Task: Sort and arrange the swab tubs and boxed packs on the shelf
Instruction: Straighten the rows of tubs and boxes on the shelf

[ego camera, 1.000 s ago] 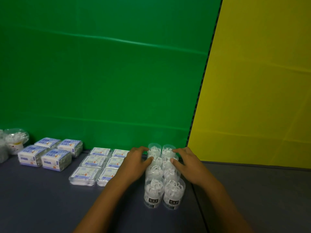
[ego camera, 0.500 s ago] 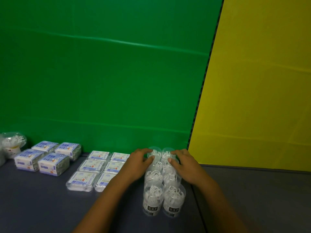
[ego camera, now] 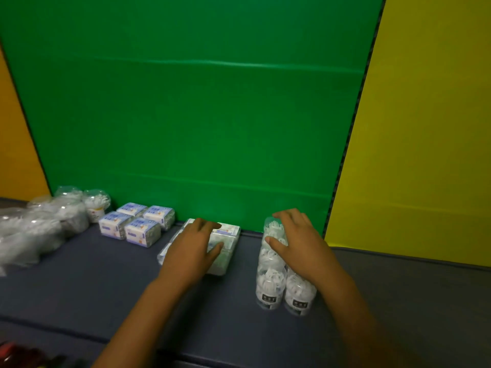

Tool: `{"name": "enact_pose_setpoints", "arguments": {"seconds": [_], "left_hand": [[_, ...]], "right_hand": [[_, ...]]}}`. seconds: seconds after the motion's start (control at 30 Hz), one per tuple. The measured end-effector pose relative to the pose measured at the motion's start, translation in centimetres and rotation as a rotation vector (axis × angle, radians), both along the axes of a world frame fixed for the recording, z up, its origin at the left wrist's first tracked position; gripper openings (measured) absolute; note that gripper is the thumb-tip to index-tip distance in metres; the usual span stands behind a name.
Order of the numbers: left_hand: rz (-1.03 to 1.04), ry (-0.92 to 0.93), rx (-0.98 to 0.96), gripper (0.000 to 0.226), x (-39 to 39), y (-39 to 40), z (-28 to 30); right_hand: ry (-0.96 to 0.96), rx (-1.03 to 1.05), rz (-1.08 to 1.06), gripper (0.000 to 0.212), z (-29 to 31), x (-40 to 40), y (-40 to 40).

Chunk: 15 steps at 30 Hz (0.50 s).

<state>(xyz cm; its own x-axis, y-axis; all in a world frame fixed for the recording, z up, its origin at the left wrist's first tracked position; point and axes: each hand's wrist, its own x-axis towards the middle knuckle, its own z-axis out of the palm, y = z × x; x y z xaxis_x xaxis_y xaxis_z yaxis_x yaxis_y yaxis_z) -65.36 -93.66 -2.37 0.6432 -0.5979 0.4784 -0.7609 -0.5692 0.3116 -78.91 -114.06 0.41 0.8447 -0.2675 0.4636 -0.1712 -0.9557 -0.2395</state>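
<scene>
- 2 rows of clear swab tubs [ego camera: 285,274] stand upright on the dark shelf [ego camera: 79,282] at about 4 o'clock from its middle, touching one another and running back toward the green backdrop [ego camera: 186,115]; this group looks sorted.
- The right hand [ego camera: 297,245] rests on top of the rear tubs, fingers spread and straight, clasping nothing.
- The left hand [ego camera: 194,248] lies flat on the flat clear packs [ego camera: 225,251] at 9 o'clock of the tubs, well apart from them, fingers relaxed, pressing rather than gripping.
- 4 blue-and-white boxed packs [ego camera: 138,224] sit in a tidy 2-by-2 block further toward 9 o'clock, also seemingly done.
- A loose heap of round tubs and bags [ego camera: 39,227] at the far 9 o'clock edge looks unsorted; I judge that this is the main work left, plus squaring the flat packs.
</scene>
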Motion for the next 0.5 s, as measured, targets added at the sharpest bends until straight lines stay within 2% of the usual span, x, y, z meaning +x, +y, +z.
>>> {"name": "enact_pose_setpoints", "arguments": {"seconds": [0.3,0.4,0.5], "left_hand": [[0.039,0.072,0.023,0.052,2.4,6.4,-0.9],[0.02,0.143,0.038,0.06,4.1,7.3,-1.8],[-0.015,0.283,0.043,0.077,6.0,7.5,-2.6]], "right_hand": [[0.108,0.032,0.144,0.06,-1.0,3.6,6.0],[0.199,0.095,0.16,0.063,-1.4,5.4,7.4],[0.264,0.193,0.16,0.066,-2.2,7.5,8.4]]}}
